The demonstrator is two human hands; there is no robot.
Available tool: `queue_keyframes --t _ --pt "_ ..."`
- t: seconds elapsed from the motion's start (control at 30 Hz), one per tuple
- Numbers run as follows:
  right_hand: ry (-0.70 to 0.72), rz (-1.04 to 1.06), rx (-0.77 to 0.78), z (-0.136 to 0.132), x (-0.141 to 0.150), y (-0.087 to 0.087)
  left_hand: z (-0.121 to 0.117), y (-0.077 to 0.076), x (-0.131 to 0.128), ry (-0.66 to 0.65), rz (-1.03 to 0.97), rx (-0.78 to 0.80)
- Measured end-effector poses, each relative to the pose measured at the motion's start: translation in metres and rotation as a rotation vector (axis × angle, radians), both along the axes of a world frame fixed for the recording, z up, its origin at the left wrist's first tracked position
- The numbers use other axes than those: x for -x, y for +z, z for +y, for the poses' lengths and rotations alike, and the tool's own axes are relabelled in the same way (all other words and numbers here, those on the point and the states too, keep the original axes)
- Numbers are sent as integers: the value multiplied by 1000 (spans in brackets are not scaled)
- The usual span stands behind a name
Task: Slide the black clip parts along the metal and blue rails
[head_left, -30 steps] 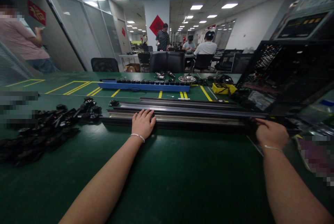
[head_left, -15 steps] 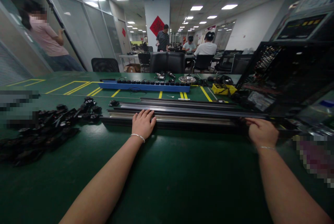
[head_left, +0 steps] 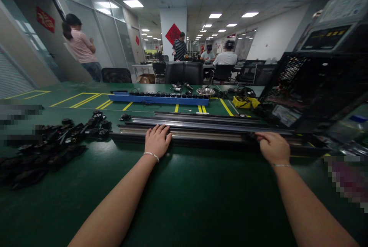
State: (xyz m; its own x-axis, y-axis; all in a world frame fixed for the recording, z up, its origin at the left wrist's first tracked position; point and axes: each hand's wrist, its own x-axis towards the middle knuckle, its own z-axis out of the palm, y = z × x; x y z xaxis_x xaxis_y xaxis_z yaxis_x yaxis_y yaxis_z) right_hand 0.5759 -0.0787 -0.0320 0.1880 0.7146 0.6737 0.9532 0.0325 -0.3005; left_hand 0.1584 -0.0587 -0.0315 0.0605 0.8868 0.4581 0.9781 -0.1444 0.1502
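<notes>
The fingers [head_left: 156,129] of the left hand [head_left: 158,142] are a little spread and lie flat on the near rail [head_left: 207,138], toward its left part; they grasp nothing. The fingers of the right hand [head_left: 275,149] are bent and narrow, their tips at a small dark piece [head_left: 249,137] on the right part of the same rail. Whether they grip this piece or only touch it, I cannot tell, because it is dark and blurred.

The near rail is long and dark, and it lies across the green surface [head_left: 207,197] from left to right. Just beyond it lie a shiny rail [head_left: 195,125] and, farther, a thinner rail [head_left: 201,116], almost parallel. At the left end of the shiny rail is one small black part [head_left: 125,117].

To the left of the rails, many black parts [head_left: 64,137] lie in a loose heap. On the far side stands a long blue tray [head_left: 161,101] with a row of small black items. Near its right end are a metal bowl [head_left: 204,92] and a yellow container [head_left: 243,102].
</notes>
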Motion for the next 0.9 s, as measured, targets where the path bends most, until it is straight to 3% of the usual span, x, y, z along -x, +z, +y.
queue_keyframes --t 0.33,0.9 --pt "153 -132 -42 6 25 1 0 0 0 -6 2 3" --pt "288 -153 26 6 62 4 1 0 1 -5 -7 5"
